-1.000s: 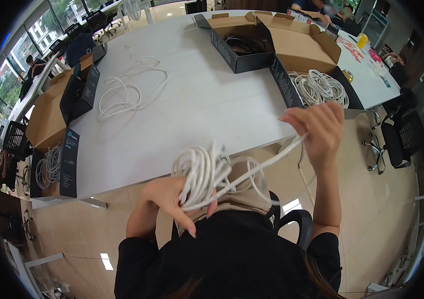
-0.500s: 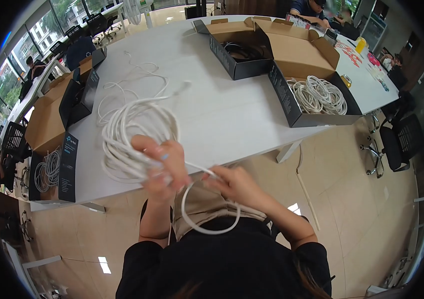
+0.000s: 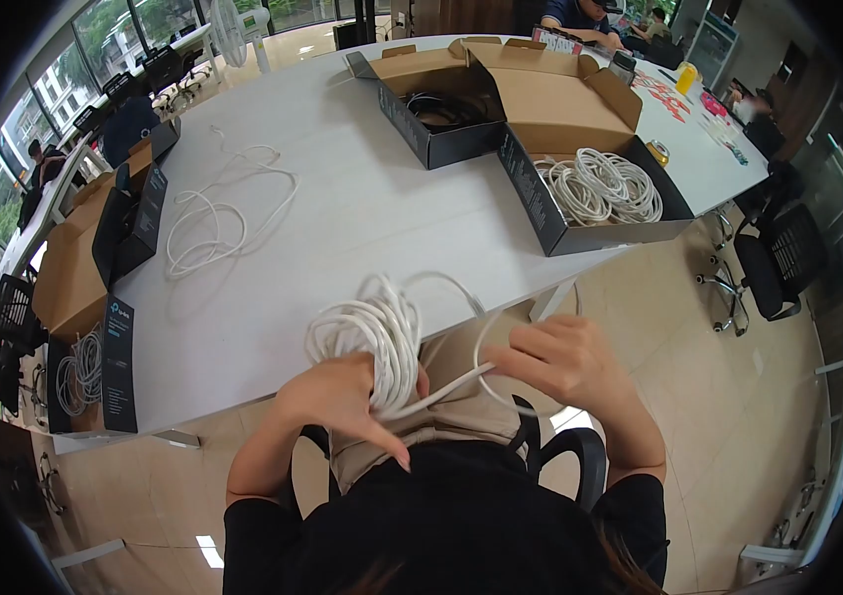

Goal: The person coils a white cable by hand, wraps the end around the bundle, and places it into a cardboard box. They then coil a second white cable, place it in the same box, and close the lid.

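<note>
My left hand [image 3: 337, 397] grips a coiled bundle of white cable [image 3: 367, 332] just in front of my lap, below the white table's near edge [image 3: 273, 367]. My right hand [image 3: 565, 362] holds the loose end of the same cable [image 3: 451, 382], which runs in a loop from the coil across to its fingers. Both hands are close together over my lap.
A loose white cable [image 3: 218, 213] lies on the table at the left. An open box with coiled white cables [image 3: 595, 188] and another with dark cables [image 3: 441, 114] stand at the back right. More open boxes [image 3: 94, 258] sit at the left edge. People sit at far tables; office chairs [image 3: 769, 263] stand right.
The coil has come down and to the right from in front of the table to my lap. My right hand has moved right, pulling the cable's end into a wider loop.
</note>
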Available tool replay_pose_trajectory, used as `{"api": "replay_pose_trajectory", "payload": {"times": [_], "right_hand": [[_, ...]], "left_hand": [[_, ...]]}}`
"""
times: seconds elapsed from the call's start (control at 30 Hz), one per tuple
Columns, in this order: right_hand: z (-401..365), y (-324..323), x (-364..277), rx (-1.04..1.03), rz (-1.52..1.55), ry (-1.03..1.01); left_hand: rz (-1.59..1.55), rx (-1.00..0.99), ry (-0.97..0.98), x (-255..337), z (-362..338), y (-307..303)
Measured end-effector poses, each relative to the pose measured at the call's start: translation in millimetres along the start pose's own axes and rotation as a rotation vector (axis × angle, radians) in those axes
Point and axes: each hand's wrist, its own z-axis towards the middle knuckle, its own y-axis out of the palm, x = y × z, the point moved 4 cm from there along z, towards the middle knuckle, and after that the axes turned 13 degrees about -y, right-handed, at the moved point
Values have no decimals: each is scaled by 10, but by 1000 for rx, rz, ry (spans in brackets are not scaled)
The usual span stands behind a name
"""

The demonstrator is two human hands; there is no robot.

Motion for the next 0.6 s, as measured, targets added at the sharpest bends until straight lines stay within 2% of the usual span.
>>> {"api": "replay_pose_trajectory", "payload": {"times": [0.03, 0.07, 0.13, 0.17, 0.2, 0.23, 0.27, 0.37, 0.43, 0.53, 0.6], "right_hand": [[20, -51, 14, 25, -144, -72], [40, -86, 32, 89, -273, -99], [84, -117, 49, 221, -526, -154], [68, -155, 173, 262, -576, -115], [33, -207, 350, 303, -627, -75], [2, -228, 466, 344, -679, -34], [-11, -160, 543, 336, -574, 26], [-63, 341, 705, 285, -206, 264], [-147, 815, 648, 231, 94, 495], [-279, 1197, 477, 99, 431, 754], [-309, 1216, 291, 49, 638, 736]], "left_hand": [[13, -69, 33, 39, -19, 36], [-23, -158, 155, 97, -38, 59], [-140, -451, 247, 126, -40, 108], [-197, -598, 291, 133, -52, 129], [-331, -830, 324, 127, -84, 175], [-462, -892, 384, 110, -78, 177], [-596, -955, 444, 85, -79, 193], [-1062, -742, 708, 128, -139, 99], [-1368, -913, 1026, 158, -12, -112], [-1215, -136, 1117, 212, -18, -445], [-1110, 508, 946, 71, 122, -419]]}}
